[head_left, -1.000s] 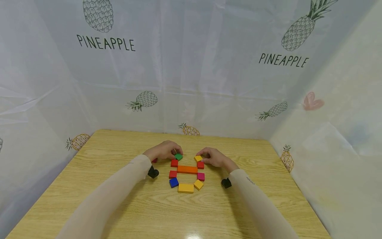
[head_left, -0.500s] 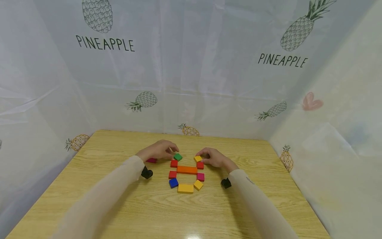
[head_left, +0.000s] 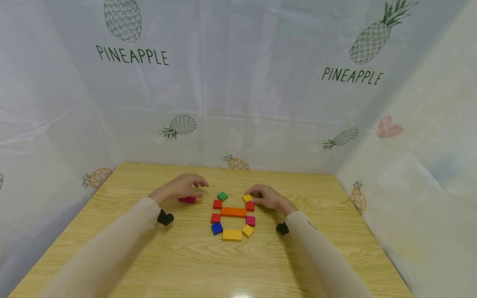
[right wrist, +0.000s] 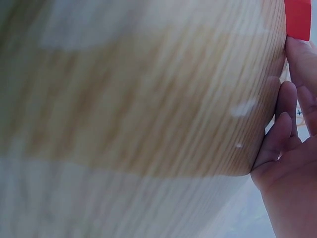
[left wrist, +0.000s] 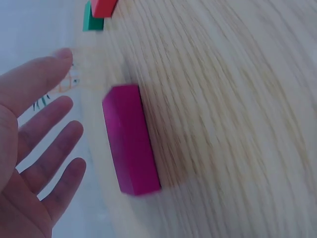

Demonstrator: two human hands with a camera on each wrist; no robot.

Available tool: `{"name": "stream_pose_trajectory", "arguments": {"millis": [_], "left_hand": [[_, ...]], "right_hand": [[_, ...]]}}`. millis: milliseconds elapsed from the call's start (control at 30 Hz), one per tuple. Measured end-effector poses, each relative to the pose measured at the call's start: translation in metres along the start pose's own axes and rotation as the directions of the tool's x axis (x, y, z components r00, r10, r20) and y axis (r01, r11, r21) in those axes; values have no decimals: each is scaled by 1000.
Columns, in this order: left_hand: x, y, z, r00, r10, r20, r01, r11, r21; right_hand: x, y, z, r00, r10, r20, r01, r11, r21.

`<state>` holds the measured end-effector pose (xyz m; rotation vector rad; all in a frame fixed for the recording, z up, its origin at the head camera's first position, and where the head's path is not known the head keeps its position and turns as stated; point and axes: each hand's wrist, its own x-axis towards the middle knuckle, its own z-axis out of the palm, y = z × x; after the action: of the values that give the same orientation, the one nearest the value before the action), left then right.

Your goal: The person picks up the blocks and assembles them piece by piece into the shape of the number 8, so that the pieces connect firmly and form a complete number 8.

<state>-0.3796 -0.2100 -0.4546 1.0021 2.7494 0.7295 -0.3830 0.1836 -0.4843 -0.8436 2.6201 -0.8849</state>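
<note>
In the head view my left hand (head_left: 179,187) hovers with spread fingers over a magenta block (head_left: 187,200). The left wrist view shows this long magenta block (left wrist: 131,141) lying on the table beside the fingers, with nothing in the hand. My right hand (head_left: 269,197) pinches a small yellow block (head_left: 247,198) between thumb and index finger. That yellow block lies on the table, just beyond a red block (head_left: 250,206). The right wrist view hides the yellow block. A green block (head_left: 222,196) lies between the two hands.
A ring of blocks lies mid-table: an orange bar (head_left: 233,212), red blocks (head_left: 216,218), a magenta square (head_left: 251,221), a blue block (head_left: 217,228), a yellow bar (head_left: 232,235) and a tilted yellow block (head_left: 247,231). A pineapple-printed sheet (head_left: 238,82) surrounds the wooden table (head_left: 208,269).
My left hand has let go of the green block and moved left to above the long magenta block. The right hand stays at the yellow block.
</note>
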Motion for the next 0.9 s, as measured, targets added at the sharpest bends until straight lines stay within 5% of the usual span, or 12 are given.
{"name": "stream_pose_trajectory", "arguments": {"millis": [400,900], "left_hand": [[-26,-11,-1,1000,-31,7,31,999,-26],[-39,-24,6,1000,-3,-31,4,1000,21]], "right_hand": [[-1,0,0,1000,-5,5,5,1000,-9],[-2,-2,0,1000,-5,4,5,1000,-9]]}}
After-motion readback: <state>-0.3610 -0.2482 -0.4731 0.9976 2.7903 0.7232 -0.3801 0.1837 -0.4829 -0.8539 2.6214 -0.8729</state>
